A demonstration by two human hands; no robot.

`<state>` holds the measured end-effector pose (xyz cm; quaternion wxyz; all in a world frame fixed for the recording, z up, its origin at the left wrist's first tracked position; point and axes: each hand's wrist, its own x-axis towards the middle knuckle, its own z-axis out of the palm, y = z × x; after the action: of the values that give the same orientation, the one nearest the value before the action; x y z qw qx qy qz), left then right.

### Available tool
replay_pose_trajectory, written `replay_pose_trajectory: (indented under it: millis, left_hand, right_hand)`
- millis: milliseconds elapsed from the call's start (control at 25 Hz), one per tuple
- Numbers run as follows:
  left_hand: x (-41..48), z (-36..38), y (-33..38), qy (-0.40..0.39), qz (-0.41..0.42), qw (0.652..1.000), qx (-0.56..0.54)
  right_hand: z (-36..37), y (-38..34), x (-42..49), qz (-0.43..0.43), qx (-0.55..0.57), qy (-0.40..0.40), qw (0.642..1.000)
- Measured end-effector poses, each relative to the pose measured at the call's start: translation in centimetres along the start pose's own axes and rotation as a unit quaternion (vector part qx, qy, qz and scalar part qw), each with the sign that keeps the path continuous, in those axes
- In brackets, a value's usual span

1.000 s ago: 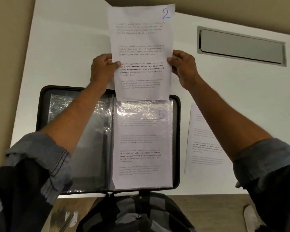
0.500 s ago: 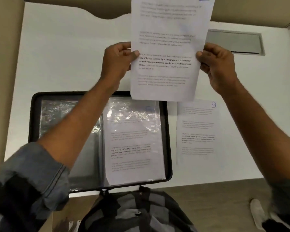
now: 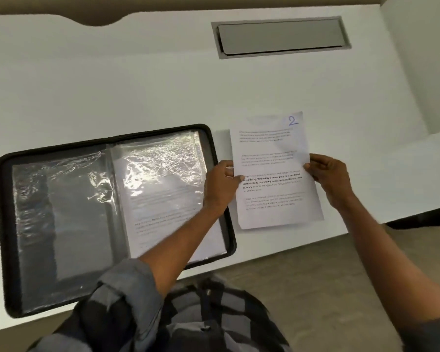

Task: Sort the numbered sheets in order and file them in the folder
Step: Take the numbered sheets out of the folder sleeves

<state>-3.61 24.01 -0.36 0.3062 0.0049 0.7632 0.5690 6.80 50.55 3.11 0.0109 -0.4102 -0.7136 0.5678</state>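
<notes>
Both grips pinch sheet 2 (image 3: 274, 174). The left hand (image 3: 220, 184) holds its left edge and the right hand (image 3: 328, 179) its right edge, thumbs on top. A second ago this sheet was raised above the folder (image 3: 3, 224); now it is low over the table (image 3: 137, 85), just beside the folder's right rim. I judge it is being put aside, not filed yet.

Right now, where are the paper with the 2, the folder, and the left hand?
sheet numbered 2 (image 3: 274, 171), head view, middle printed text.
folder (image 3: 7, 224), head view, black left rim.
left hand (image 3: 220, 184), head view, back of hand.
</notes>
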Motion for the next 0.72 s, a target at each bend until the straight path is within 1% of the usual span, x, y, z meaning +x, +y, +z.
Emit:
replay_pose_trajectory:
  millis: [160, 280, 360, 520, 600, 680, 720]
  left_hand:
    - [-0.9, 2.4, -1.7, -0.009, -0.003, 0.998, 0.063]
    - [-1.4, 2.9, -1.9, -0.006, 0.006, 0.996, 0.086]
    - [-2.1, 2.9, -2.2, -0.001, 0.038, 0.992, 0.120]
    - [-4.1, 1.3, -3.4, 0.026, 0.128, 0.974, 0.187]
    - [-5.5, -0.4, -4.6, 0.049, 0.162, 0.953, 0.252]
    - [-6.9, -2.4, -6.1, 0.076, 0.180, 0.921, 0.337]
    - [-7.6, -3.4, -7.0, 0.089, 0.179, 0.902, 0.383]
  right_hand:
    - [0.2, 4.2, -0.1, 0.003, -0.037, 0.036, 0.999]
    - [0.4, 6.0, 0.6, -0.021, -0.112, 0.067, 0.991]
    - [0.3, 6.6, 0.6, -0.040, -0.146, 0.087, 0.985]
    - [1.6, 6.8, -1.7, -0.116, -0.196, 0.129, 0.965]
    - [3.6, 7.0, -3.9, -0.160, -0.231, 0.098, 0.955]
    - [6.2, 7.2, -6.4, -0.207, -0.259, 0.036, 0.943]
    - [7.9, 7.2, -7.7, -0.236, -0.278, 0.005, 0.931]
